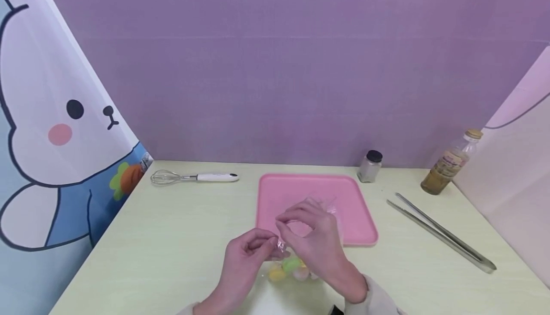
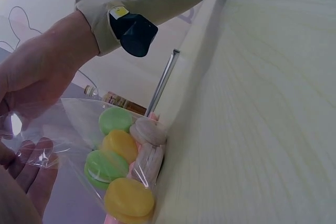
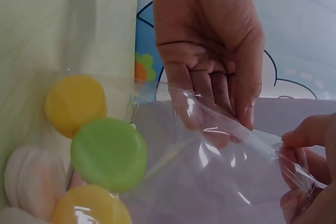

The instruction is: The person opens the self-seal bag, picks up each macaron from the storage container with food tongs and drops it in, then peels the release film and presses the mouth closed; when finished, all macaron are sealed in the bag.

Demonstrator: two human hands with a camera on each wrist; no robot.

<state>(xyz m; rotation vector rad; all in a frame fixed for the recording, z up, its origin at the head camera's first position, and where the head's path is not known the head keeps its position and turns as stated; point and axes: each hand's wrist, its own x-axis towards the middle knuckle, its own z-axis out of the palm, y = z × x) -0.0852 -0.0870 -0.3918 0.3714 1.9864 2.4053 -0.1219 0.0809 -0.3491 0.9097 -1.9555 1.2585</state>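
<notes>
A clear plastic bag (image 3: 236,177) hangs between my two hands, low in the head view. Inside lie several macarons: green (image 3: 108,155), yellow (image 3: 76,106) and pale whitish ones (image 3: 34,177), gathered in the bag's lower end against the light table. My left hand (image 1: 242,262) pinches the bag's upper edge between thumb and fingers. Opposite it, my right hand (image 1: 318,238) pinches the film at the other side, fingertips close together. In the left wrist view the macarons (image 2: 129,204) show through the film near the tabletop.
Behind my hands lies a pink tray (image 1: 268,191), with crinkled clear plastic (image 1: 332,206) over it. A whisk (image 1: 215,177) is at back left. To the right are a black-lidded jar (image 1: 369,168), metal tongs (image 1: 442,234) and a corked bottle (image 1: 449,164). A purple backdrop (image 1: 275,76) closes the rear.
</notes>
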